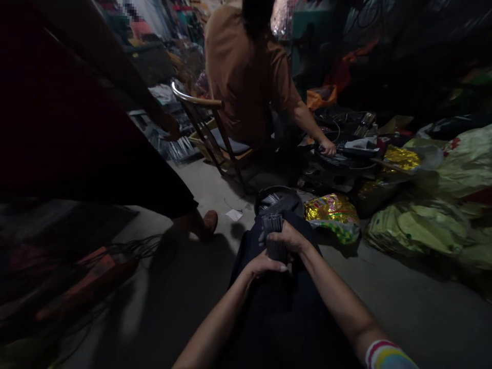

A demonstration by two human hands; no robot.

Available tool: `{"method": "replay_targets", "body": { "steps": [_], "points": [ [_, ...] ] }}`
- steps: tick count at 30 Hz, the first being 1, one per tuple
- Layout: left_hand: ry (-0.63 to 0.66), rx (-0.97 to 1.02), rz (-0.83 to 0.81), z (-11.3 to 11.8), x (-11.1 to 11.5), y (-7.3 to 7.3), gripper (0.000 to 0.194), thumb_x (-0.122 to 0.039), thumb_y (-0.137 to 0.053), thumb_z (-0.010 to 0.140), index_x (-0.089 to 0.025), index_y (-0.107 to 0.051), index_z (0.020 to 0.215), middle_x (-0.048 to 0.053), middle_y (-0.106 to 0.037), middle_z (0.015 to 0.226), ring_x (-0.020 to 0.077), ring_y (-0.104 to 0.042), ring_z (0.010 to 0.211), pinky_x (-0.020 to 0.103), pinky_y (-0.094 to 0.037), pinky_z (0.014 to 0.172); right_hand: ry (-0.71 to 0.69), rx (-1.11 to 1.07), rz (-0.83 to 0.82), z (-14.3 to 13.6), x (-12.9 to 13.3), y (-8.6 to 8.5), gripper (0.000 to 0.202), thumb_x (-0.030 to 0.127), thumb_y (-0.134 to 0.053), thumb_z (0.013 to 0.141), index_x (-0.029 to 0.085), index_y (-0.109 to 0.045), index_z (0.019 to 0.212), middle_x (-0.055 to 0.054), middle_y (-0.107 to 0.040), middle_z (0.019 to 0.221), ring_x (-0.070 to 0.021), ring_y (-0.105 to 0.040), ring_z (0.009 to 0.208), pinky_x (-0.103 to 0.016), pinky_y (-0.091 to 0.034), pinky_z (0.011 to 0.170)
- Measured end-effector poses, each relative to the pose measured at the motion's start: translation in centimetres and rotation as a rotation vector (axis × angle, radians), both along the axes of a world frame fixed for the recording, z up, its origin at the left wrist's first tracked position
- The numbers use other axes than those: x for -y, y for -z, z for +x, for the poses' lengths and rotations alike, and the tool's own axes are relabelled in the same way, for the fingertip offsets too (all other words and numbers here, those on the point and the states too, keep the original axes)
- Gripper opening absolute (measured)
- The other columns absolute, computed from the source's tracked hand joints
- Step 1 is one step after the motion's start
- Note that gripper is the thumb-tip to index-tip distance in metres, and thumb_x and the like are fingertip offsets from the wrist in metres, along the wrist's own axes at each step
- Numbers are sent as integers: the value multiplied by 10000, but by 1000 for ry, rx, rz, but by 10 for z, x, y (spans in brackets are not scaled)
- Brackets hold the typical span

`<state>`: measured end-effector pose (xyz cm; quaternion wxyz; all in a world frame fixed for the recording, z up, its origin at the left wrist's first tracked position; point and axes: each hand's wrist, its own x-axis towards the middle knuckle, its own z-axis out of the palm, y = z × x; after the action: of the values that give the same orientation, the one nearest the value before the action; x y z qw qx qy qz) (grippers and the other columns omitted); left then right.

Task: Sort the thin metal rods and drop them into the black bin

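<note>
Over my lap, both hands grip an upright bundle of thin dark rods (275, 248). My left hand (266, 263) is closed round its lower part, thumb across the front. Higher up, my right hand (291, 238) wraps the bundle from the right, its thumb also in front. The rods' tops stand level with each other; what exactly they are is too dark to make out. Just beyond my knees sits a round dark basin (298, 197) with more thin rods lying in it, partly covered by dark cloth.
A person in a brown shirt (238, 77) sits ahead by a wooden chair (200, 102), one hand in a black tub (357, 163). Another person (184, 220) stands at the left. Gold packaging (330, 209) and pale sacks (418, 225) lie right; cables (142, 246) lie left.
</note>
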<state>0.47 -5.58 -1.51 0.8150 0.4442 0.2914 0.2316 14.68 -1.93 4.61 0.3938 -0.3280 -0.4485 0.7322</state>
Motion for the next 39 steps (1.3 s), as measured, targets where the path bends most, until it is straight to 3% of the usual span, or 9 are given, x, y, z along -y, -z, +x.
{"method": "replay_targets", "body": {
  "steps": [4,7,10,15,21,24,27,34,39],
  "points": [
    [-201,-75,3,8,6,-12,653,-235,-881,509,-162,-640,1111,81,-694,1055,308,-615,1052,458,-455,972,152,103,30,-10,4,1,331,360,-831,635,182,-616,813,20,-641,671,-147,-606,574,-269,-495,572],
    [-324,-48,-8,11,-4,-21,675,-253,-867,538,-151,-623,1159,110,-682,1123,336,-595,1116,471,-437,997,220,303,167,-5,-4,3,336,386,-811,658,183,-637,861,0,-663,752,-170,-621,674,-298,-512,652],
    [-379,-20,-49,10,-18,-28,616,-270,-855,555,-118,-638,1111,118,-706,1003,335,-645,1000,467,-480,923,208,466,287,10,-13,2,420,408,-811,655,173,-661,969,-38,-697,904,-216,-638,842,-345,-515,780],
    [-395,14,-42,2,-26,-28,574,-203,-870,494,-148,-654,1023,61,-698,870,254,-652,827,360,-513,769,93,328,295,22,1,0,565,420,-756,744,190,-578,1229,-72,-662,1178,-254,-615,1078,-391,-474,955],
    [-415,37,-49,11,-46,-23,469,-245,-866,504,-109,-681,913,68,-692,817,213,-633,739,329,-488,732,263,445,367,29,2,12,459,443,-659,832,212,-599,1224,-71,-650,1192,-252,-582,1134,-399,-426,1012],
    [-478,2,-50,19,-56,-16,476,-196,-870,480,-109,-689,912,71,-705,846,202,-638,759,321,-484,758,331,540,371,40,-5,22,420,438,-704,786,216,-656,1139,-71,-665,1147,-246,-604,1072,-381,-457,960],
    [-507,-9,-88,23,-59,-9,445,-173,-854,481,-113,-693,892,55,-705,814,186,-635,718,318,-490,744,396,496,257,47,-7,33,406,445,-711,768,226,-651,1106,-52,-693,1032,-214,-644,914,-333,-513,811],
    [-553,-97,-106,30,-61,-4,325,-143,-784,502,-99,-682,808,35,-676,692,158,-604,597,281,-481,616,569,442,125,36,-14,55,331,459,-738,709,203,-641,894,-19,-668,812,-169,-603,687,-278,-490,640],
    [-558,-121,-85,29,-61,-6,332,-146,-781,515,-107,-678,828,29,-678,714,159,-608,608,283,-489,624,637,484,254,30,-19,66,257,436,-668,772,185,-612,781,3,-599,729,-156,-549,681,-267,-443,658]
  ]
}}
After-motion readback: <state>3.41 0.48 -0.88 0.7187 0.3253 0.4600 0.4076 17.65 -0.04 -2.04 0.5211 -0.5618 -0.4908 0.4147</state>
